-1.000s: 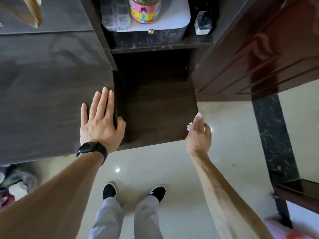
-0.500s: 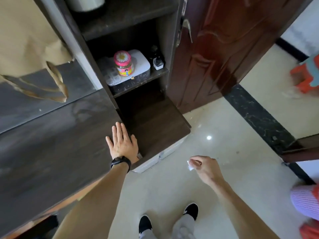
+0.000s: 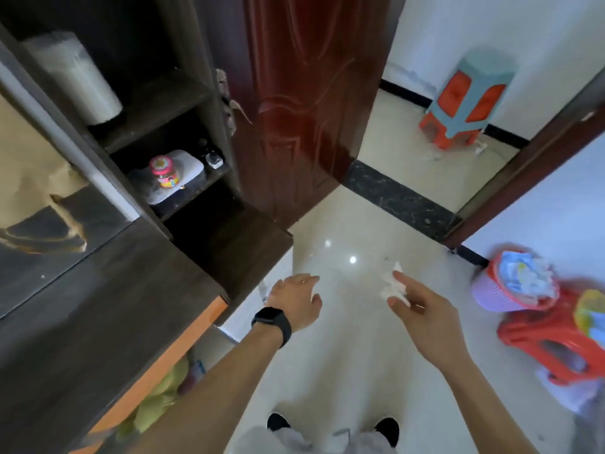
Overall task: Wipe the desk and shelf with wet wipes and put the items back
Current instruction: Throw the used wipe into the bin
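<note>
A crumpled white wet wipe (image 3: 391, 286) is pinched in my right hand (image 3: 422, 309), which hangs over the pale floor, clear of the furniture. My left hand (image 3: 296, 303), with a black watch on the wrist, hovers empty with loose fingers just off the corner of the dark wood desk (image 3: 98, 306). The dark shelf unit (image 3: 193, 103) rises at the left. Its lowest board (image 3: 239, 247) is bare. One shelf up sit a pink-lidded jar (image 3: 164, 172) on a white box (image 3: 188, 165) and a small dark bottle (image 3: 212, 157).
A white roll (image 3: 77, 80) stands on a higher shelf. The red-brown door (image 3: 304, 103) stands open right of the shelf. A pink basket of rubbish (image 3: 514, 283) and red plastic stools (image 3: 556, 342) crowd the right. Another stool (image 3: 465, 103) is beyond the doorway. My feet (image 3: 334, 424) are on the floor.
My left hand has lifted off the desk edge and moved right over the floor. My right hand with the wipe has swung away from the shelf toward the basket. The view turned right.
</note>
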